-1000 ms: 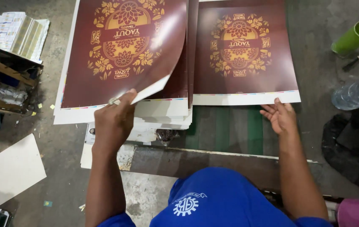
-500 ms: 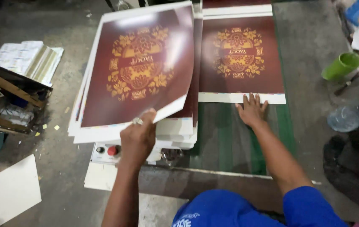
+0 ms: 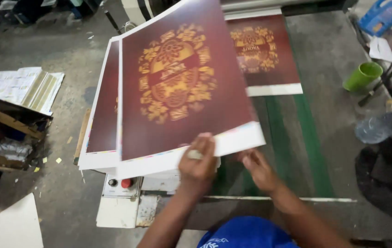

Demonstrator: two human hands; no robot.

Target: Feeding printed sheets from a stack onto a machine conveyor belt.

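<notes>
Since half a second ago I see the top printed sheet [image 3: 182, 87] lifted off the stack [image 3: 102, 115] and swung right, over the green-striped table [image 3: 313, 138]. Its long axis runs away from me. My left hand [image 3: 198, 160] pinches its near white edge; my right hand [image 3: 260, 171] sits just beside, fingers under it, grip unclear. The sheet hides part of the far print [image 3: 265, 55].

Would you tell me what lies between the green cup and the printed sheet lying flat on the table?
In the head view, only bare grey tabletop separates the green cup from the flat printed sheet.
</notes>
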